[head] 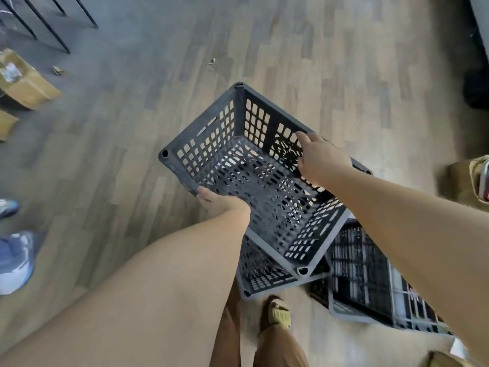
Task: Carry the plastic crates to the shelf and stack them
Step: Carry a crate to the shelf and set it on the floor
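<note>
A dark grey perforated plastic crate (238, 165) hangs tilted above the wooden floor, its open side facing me. My left hand (219, 201) grips its near-left rim from below. My right hand (320, 160) holds the far-right rim, fingers over the wall. Under it, a second grey crate (264, 276) rests on the floor near my feet. A third crate (362, 276) lies to its right, partly hidden by my right forearm. No shelf is in view.
Cardboard boxes (26, 83) sit at the left edge, with thin black metal legs (53, 27) behind them. Another person's blue and white shoes (16, 258) stand at the lower left. A brown box (468, 178) and dark furniture (476, 83) line the right side.
</note>
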